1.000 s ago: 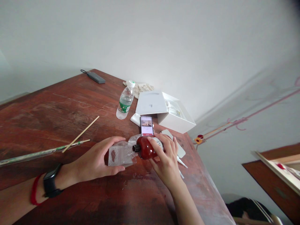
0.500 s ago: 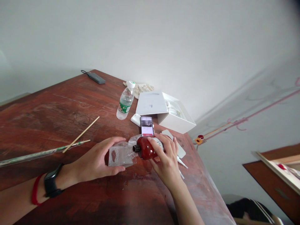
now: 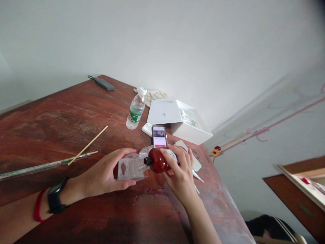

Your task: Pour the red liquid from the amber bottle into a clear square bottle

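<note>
My left hand (image 3: 111, 171) curls around a clear plastic container (image 3: 130, 167) with soft, crumpled-looking walls; droplets show on its side. Whether it is a cup or a pouch I cannot tell. Fingers of my right hand (image 3: 180, 169) wrap a dark red bottle (image 3: 158, 161) with a white label. The bottle lies tilted sideways, its uncapped black neck (image 3: 147, 161) pointing left at the container's side. Liquid coming out is not visible. Small wet drops (image 3: 135, 200) lie on the wooden table (image 3: 101, 217) below the hands.
Behind stand a water bottle (image 3: 135, 110), a phone (image 3: 159, 135) and an open white box (image 3: 194, 130) with its lid (image 3: 164, 112). Wooden chopsticks (image 3: 88, 144) and a wrapped pair (image 3: 45, 166) lie left. A grey device (image 3: 104, 84) sits far back. White-tipped items (image 3: 198, 176) lie right.
</note>
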{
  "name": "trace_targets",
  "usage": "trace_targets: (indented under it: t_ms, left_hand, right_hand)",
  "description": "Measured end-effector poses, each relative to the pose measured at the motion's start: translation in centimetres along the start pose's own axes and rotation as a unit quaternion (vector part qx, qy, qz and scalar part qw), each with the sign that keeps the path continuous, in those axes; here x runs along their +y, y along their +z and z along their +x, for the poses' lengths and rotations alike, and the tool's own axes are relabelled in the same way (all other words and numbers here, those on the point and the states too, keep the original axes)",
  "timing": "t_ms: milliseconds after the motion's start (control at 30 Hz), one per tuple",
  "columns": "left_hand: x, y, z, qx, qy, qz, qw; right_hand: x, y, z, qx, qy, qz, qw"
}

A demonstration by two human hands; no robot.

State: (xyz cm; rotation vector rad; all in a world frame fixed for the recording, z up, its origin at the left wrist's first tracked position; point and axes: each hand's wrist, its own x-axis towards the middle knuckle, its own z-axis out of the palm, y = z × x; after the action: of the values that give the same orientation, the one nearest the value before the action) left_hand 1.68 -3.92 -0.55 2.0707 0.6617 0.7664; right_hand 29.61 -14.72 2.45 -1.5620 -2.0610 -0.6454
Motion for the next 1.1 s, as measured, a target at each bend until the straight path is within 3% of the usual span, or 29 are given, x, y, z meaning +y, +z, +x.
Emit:
trace_targets:
  t_ms: [1100]
  left_hand:
    - [-0.52,0.13,-0.18,0.004,0.011,0.005,1.000]
  right_hand:
    - [-0.36,-0.07,0.09,-0.003,0.013,0.005,1.000]
